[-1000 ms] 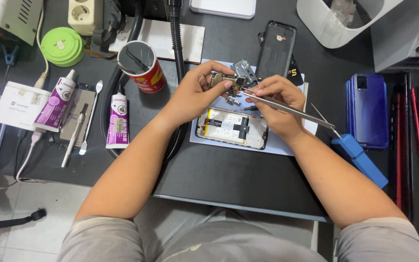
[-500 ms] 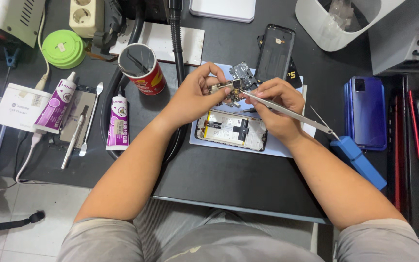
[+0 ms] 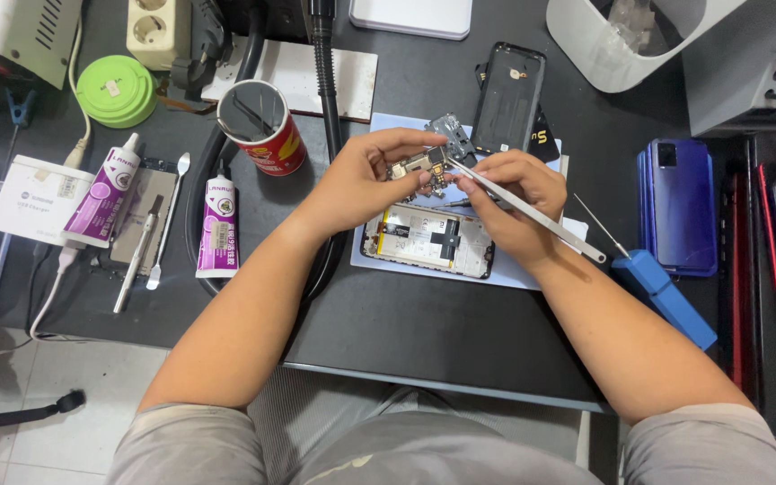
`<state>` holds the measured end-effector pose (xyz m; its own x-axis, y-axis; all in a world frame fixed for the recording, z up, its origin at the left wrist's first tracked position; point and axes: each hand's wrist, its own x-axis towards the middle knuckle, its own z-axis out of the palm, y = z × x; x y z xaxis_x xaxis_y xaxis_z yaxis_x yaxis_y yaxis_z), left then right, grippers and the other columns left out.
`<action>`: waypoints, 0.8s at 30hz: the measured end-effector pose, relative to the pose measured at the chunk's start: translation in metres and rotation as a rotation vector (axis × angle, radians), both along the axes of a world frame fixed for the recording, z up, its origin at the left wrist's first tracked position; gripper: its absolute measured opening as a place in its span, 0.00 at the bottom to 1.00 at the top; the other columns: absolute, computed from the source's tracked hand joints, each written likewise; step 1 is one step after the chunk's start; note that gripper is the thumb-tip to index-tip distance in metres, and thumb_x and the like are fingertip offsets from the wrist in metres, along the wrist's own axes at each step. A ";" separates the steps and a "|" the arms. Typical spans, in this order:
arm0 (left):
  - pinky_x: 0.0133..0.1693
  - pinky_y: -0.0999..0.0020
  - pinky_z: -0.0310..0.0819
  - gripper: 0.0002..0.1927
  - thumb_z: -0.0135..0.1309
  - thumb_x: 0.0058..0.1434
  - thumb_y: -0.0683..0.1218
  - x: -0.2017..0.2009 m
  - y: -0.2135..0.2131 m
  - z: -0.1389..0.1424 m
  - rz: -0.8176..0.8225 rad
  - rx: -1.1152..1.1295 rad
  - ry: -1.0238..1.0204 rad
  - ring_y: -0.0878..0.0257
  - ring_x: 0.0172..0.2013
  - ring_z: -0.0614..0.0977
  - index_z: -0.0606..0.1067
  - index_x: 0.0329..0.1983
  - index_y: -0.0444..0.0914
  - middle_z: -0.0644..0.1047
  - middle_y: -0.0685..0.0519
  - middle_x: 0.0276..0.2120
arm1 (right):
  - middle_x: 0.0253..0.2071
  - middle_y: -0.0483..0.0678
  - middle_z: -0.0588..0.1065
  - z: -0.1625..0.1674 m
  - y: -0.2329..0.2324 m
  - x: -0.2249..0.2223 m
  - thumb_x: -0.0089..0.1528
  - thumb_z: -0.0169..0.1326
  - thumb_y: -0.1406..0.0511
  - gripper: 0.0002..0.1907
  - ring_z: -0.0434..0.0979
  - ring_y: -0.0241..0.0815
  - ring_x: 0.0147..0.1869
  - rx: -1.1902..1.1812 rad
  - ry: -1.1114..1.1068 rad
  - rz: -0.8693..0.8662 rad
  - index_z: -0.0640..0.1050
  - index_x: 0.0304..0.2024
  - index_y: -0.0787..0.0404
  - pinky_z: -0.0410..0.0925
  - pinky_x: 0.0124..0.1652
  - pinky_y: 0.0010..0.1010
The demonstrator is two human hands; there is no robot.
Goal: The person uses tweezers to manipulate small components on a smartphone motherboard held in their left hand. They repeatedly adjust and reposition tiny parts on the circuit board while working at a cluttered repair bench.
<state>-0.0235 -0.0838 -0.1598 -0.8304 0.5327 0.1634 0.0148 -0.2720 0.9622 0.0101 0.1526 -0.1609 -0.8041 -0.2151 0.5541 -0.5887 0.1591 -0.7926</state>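
The small circuit board (image 3: pixel 415 167) is pinched in the left hand (image 3: pixel 365 180) just above the opened phone (image 3: pixel 428 238) on the blue mat (image 3: pixel 514 269), the right hand (image 3: pixel 509 193) closed on metal tweezers (image 3: pixel 523 208) touching its edge — best worked, I judge, with a steady board and light tip pressure.

The person is wearing a grey short-sleeved shirt, its sleeves ending above the elbows and its fabric creasing softly across the chest at the lower edge of the view. Both forearms are showing bare. The left hand (image 3: pixel 363 184) and right hand (image 3: pixel 512 193) are wearing no gloves, rings or watch.
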 end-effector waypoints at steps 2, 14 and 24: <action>0.46 0.76 0.78 0.23 0.56 0.65 0.33 -0.001 0.001 -0.003 0.003 -0.010 -0.026 0.70 0.48 0.82 0.73 0.64 0.32 0.81 0.48 0.53 | 0.43 0.54 0.79 -0.001 0.002 0.000 0.65 0.62 0.78 0.06 0.81 0.37 0.44 0.026 0.009 -0.015 0.77 0.38 0.68 0.74 0.41 0.22; 0.53 0.73 0.78 0.23 0.56 0.66 0.33 0.001 0.002 -0.006 0.034 -0.020 -0.013 0.67 0.53 0.82 0.72 0.65 0.30 0.80 0.47 0.54 | 0.42 0.55 0.79 0.002 -0.001 -0.002 0.64 0.62 0.77 0.05 0.81 0.37 0.43 0.085 0.011 -0.036 0.77 0.36 0.69 0.73 0.41 0.24; 0.56 0.71 0.79 0.24 0.56 0.66 0.32 0.003 0.008 -0.009 0.083 -0.031 0.054 0.65 0.53 0.82 0.70 0.66 0.29 0.79 0.43 0.57 | 0.41 0.54 0.79 0.005 -0.004 -0.002 0.63 0.63 0.77 0.07 0.80 0.36 0.40 0.130 0.002 -0.089 0.77 0.34 0.68 0.71 0.37 0.22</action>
